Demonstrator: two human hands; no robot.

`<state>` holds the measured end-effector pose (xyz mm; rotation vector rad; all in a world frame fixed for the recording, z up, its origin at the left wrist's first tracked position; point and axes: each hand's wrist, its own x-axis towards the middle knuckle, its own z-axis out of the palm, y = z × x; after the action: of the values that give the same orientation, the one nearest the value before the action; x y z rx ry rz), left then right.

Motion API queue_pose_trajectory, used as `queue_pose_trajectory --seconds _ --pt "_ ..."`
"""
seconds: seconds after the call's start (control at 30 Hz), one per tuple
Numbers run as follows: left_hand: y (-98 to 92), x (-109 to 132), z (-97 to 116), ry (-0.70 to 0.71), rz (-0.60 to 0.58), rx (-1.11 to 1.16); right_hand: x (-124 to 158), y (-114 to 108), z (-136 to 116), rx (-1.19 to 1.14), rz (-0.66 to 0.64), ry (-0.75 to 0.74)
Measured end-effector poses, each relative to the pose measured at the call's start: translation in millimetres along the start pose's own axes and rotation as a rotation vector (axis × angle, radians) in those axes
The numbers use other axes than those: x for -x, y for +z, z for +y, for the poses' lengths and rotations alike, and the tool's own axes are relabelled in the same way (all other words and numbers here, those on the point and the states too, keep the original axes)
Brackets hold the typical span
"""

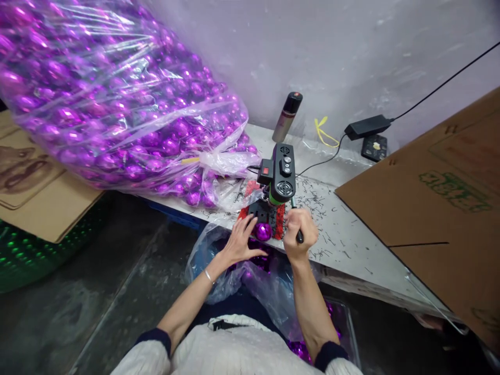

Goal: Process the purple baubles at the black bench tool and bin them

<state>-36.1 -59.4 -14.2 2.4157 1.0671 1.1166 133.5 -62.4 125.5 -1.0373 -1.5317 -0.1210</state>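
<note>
A small black press-like machine [284,174] with a red switch stands on the white table [344,229]. My right hand [300,232] is wrapped round its lever [300,237], whose black end sticks out below the fist. A shiny purple ball ornament [263,231] sits at the front of the machine's base [258,212]. Just left of the ball is my left hand [241,240], fingers spread and thumb stretched out below it; whether the fingertips touch the ball or base, I cannot tell. An open plastic bag [219,260] with purple balls hangs below the table edge.
A huge clear bag of purple balls [117,104] leans at the left. Behind the machine stands a spray can [287,117]. A power adapter [367,126] and a yellow tie [323,130] lie near the wall. A cardboard box [441,208] fills the right; small dark bits litter the tabletop.
</note>
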Motion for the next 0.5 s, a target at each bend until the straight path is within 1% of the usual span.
queue_pose_trajectory --seconds 0.03,0.07,0.1,0.13,0.2,0.27,0.3,0.33,0.4,0.43,0.5 --pt "-5.0 1 -3 -0.011 0.002 -0.009 4 0 1 0.005 -0.007 -0.023" --pt "-9.7 -3 -8 -0.038 0.012 -0.013 8 1 3 0.009 -0.009 -0.038" --pt "-14.1 -14 -15 -0.079 0.029 -0.015 11 2 4 0.012 -0.008 -0.045" --pt "-18.1 -30 -24 -0.137 0.05 -0.014 14 2 6 0.013 -0.003 -0.047" --pt "-24.5 -75 -46 -0.325 0.115 0.007 17 4 7 0.014 0.009 -0.044" --pt "-27.8 -124 -68 -0.583 0.153 0.099 18 4 7 0.017 0.011 -0.05" --pt "-28.0 -146 -77 -0.698 0.145 0.175 18 4 7 0.021 0.005 -0.055" --pt "-27.3 -164 -85 -0.734 0.134 0.21 17 3 6 0.027 -0.002 -0.058" --pt "-23.6 -187 -96 -0.777 0.115 0.277 17 2 5 0.038 -0.014 -0.06" --pt "-21.0 -193 -99 -0.784 0.106 0.302 17 2 5 0.042 -0.018 -0.059" --pt "-15.7 -196 -103 -0.816 0.09 0.365 16 2 4 0.042 -0.023 -0.058"
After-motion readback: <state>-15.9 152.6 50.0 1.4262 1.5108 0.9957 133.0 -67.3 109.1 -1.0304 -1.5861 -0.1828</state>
